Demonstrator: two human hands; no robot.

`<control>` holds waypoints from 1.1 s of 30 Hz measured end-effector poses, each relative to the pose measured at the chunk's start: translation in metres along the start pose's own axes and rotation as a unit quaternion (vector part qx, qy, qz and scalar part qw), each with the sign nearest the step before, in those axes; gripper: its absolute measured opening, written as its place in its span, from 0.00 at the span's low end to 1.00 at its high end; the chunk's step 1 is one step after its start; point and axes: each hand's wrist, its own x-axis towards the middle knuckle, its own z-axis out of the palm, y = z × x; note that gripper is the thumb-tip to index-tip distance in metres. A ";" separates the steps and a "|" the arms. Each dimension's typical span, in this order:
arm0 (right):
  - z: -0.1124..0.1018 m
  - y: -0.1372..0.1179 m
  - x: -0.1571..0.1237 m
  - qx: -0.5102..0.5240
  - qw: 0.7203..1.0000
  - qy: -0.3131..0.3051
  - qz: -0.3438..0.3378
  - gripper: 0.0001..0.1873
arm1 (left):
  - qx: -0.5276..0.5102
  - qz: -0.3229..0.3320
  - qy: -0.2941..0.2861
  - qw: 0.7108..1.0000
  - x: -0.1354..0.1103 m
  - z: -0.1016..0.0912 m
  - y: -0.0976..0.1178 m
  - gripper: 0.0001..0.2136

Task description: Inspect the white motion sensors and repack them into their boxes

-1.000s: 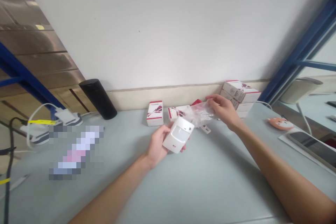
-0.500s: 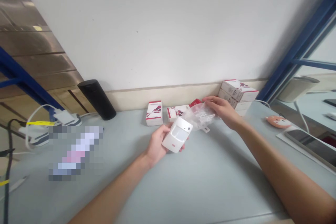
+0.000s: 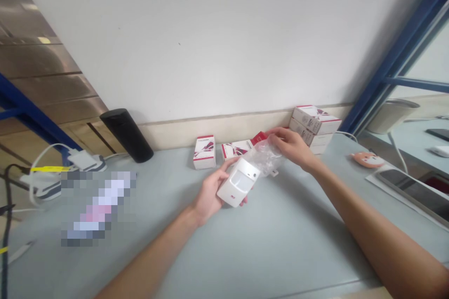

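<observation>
My left hand (image 3: 209, 196) is wrapped round a white motion sensor (image 3: 238, 182), with its lens window facing up toward me. My right hand (image 3: 289, 146) pinches the upper edge of a clear plastic bag (image 3: 265, 155), just beyond the sensor. Part of the bag lies behind the sensor's top edge, and its contents are hard to make out. A small white piece (image 3: 273, 173) shows at the bag's lower edge on the table. Behind the bag lies an open white and red box (image 3: 237, 149) with a red flap (image 3: 258, 138).
A closed box (image 3: 204, 152) stands left of the open one. Several similar boxes (image 3: 315, 124) are stacked against the wall at right. A black cylinder (image 3: 126, 135), power strips (image 3: 52, 187) and a blurred item (image 3: 101, 210) are at left. An orange animal-shaped object (image 3: 368, 159) and a phone (image 3: 414, 194) lie at right.
My right hand's fingers have drawn together on the bag's edge, and the bag looks more bunched. The sensor stays in my left hand. The whole view has shifted slightly.
</observation>
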 end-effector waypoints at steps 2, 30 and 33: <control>-0.001 -0.004 -0.002 0.012 1.000 0.003 -0.002 0.16 | 0.005 -0.002 -0.005 1.000 0.000 0.000 0.000 0.25; 0.072 -0.043 -0.060 -0.075 0.941 0.064 -0.323 0.18 | 0.001 0.155 0.117 0.981 0.000 0.002 0.001 0.16; 0.075 -0.037 -0.059 -0.073 0.937 0.073 -0.335 0.18 | 0.015 0.147 0.117 0.982 0.002 0.003 -0.004 0.12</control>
